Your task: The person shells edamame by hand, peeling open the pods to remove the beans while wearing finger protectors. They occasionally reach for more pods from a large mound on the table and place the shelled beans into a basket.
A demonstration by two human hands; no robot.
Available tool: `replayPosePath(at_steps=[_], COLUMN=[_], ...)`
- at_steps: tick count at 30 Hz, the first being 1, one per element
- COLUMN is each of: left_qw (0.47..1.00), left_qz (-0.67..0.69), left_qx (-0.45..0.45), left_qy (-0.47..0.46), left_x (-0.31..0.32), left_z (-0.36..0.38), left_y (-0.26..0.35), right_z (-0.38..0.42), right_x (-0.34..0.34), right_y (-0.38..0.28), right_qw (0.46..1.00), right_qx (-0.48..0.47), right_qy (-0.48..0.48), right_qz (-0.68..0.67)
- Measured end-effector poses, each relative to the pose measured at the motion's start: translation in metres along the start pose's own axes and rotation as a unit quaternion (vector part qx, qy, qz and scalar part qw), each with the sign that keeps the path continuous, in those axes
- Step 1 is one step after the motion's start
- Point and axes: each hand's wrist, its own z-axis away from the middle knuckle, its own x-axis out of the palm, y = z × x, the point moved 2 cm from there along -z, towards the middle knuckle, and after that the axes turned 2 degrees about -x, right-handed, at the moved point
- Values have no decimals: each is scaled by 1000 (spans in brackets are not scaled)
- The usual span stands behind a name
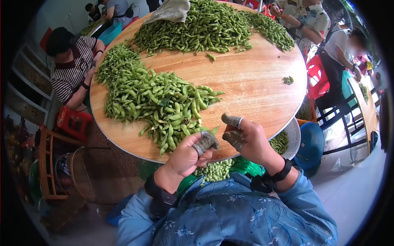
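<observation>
Two bare hands work at the near edge of a round tabletop (254,82), side by side with a narrow gap between them. Left hand (182,159): fingers curled under a wrapped thumb; whether a pod is pinched there I cannot tell – the thumb hides the spot. Right hand (255,141): wrapped thumb and forefinger parted, nothing visible between them. The near pile of pods (170,104) lies just beyond the left hand, presumably for easy reach. Pale green beans (215,170) sit low, between the forearms, where anything dropped from the fingers would likely land; the white basket (294,141), holding more green pieces, stands beside the right forearm. Wrappings probably spare the digits from rubbing. Materials: wood-grained, glossy top with a pale rim; pods long, flattened, bumpy over the seeds, some with darkened patches; beans small, smooth, rounded; basket perforated, apparently plastic; green plastic sheeting (246,166) thin and creased; grey cloth (169,11) limp, draped on the far pile of pods (201,30); finger wrappings (205,142) greyish, stained, fabric-like – apron (230,205) blue, flower-patterned, wrinkled
</observation>
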Motion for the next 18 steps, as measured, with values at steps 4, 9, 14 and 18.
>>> replayPosePath(at_steps=[4,9,14,18], left_qw=[891,451,382,355], left_qz=[-354,-768,-813,-825], left_qx=[256,408,394,396], left_qy=[121,202,198,192], left_x=[4,20,22,24], left_z=[-3,8,8,7], left_y=[3,5,2,2], right_z=[8,12,13,12], right_x=[0,5,9,8], right_y=[6,6,8,7], right_qw=[943,914,898,894], right_qx=[181,242,290,290], right_qy=[-82,-98,-69,-73], right_qz=[-268,-311,-323,-333])
